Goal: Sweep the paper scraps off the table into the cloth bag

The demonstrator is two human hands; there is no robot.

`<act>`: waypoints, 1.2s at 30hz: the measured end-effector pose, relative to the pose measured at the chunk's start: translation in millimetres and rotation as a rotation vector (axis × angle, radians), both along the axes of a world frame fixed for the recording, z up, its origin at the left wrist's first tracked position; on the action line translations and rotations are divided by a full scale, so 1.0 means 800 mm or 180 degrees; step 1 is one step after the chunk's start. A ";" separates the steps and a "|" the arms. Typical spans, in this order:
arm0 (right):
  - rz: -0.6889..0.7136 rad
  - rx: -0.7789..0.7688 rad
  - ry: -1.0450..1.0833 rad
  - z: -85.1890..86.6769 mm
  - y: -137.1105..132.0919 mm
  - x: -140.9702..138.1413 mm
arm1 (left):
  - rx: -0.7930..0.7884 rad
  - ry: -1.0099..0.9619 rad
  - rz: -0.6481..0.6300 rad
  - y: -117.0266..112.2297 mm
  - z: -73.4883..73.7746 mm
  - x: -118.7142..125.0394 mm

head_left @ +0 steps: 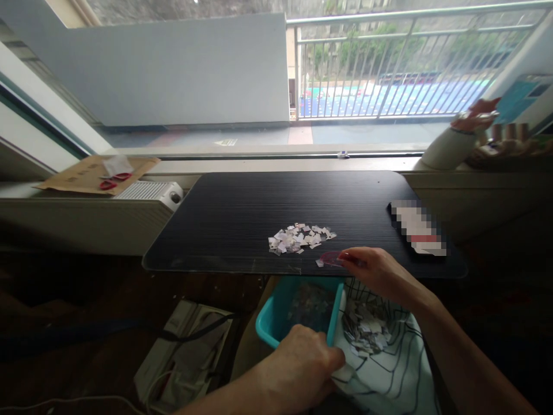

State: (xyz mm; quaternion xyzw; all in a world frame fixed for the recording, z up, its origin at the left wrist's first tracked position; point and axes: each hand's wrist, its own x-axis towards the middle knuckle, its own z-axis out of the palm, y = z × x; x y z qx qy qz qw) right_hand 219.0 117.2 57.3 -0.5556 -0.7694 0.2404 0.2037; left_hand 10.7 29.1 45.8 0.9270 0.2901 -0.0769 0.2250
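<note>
My left hand [302, 363] is closed round the near rim of a teal plastic bin [276, 323] held below the front edge of the black table [224, 230]. My right hand [375, 271] rests on the table's front edge, its fingers pinched on a small pink translucent object [330, 258] that I cannot name. A heap of small white and pinkish paper scraps [300, 237] lies on the table just left of and beyond that hand. More scraps [367, 325] lie on the white cloth with dark lines over my lap.
A flat card-like item [418, 226] lies at the table's right end. On the left sill a brown envelope [86, 173] carries red-handled scissors [113, 181], next to a white radiator [149, 191]. Cables and a grey unit [185, 346] lie on the floor. A window and railing lie beyond.
</note>
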 end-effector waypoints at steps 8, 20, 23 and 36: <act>0.0114 -0.0315 0.0152 0.005 -0.017 -0.003 | -0.0020 0.0061 -0.0009 0.001 0.001 -0.001; -0.0403 0.0172 -0.0207 0.005 0.023 -0.020 | -0.0069 -0.0003 0.0306 -0.007 -0.007 -0.020; -0.0373 0.0107 -0.0455 0.011 0.025 -0.019 | -0.0226 -0.0034 0.0511 -0.012 -0.011 -0.035; -0.0606 0.0095 -0.0641 0.017 0.013 -0.005 | -0.0621 -0.0120 0.1006 -0.022 -0.025 -0.065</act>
